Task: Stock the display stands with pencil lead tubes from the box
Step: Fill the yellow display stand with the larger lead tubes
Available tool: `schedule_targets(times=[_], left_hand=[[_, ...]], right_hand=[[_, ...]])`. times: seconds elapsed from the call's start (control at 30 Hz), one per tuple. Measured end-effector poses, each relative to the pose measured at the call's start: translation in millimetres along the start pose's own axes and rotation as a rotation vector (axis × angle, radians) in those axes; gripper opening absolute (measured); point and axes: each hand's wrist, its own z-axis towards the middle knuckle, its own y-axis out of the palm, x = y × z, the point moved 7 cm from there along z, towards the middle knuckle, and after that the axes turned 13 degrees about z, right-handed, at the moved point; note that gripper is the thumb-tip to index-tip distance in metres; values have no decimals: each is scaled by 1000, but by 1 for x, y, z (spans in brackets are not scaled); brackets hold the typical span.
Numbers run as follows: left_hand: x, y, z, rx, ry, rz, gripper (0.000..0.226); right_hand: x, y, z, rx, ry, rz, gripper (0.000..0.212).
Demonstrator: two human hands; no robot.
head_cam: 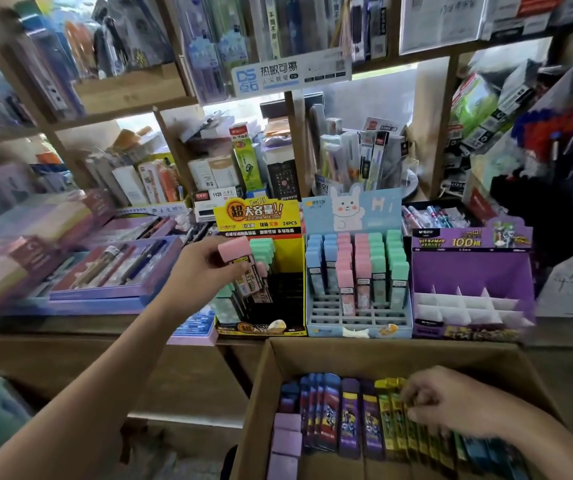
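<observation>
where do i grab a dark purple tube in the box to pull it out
Pinch the dark purple tube by its rounded top end, front and back, from above. It stands wedged between blue tubes and yellow tubes in the box, so its sides look blocked and only the top is free.

Three stands sit side by side on the brown wooden counter: a yellow-and-black cardboard stand at left, a pale blue plastic stand in the middle, and a purple cardboard stand at right. A brown cardboard box lies in front of them, lower down. The left hand holds a pink-capped lead tube over the leftmost stand. The right hand curls round yellow-green flat tubes inside the box, right of purple flat tubes.
</observation>
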Motion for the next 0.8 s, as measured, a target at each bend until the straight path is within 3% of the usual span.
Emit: schedule_targets(times=[0.2,0.8], left_hand=[[-1,5,6,-48,85,159,24],[5,4,3,-117,277,410,8]], right_hand=[[5,1,5,-1,-12,-4,23],[5,4,6,-4,-18,19,23]])
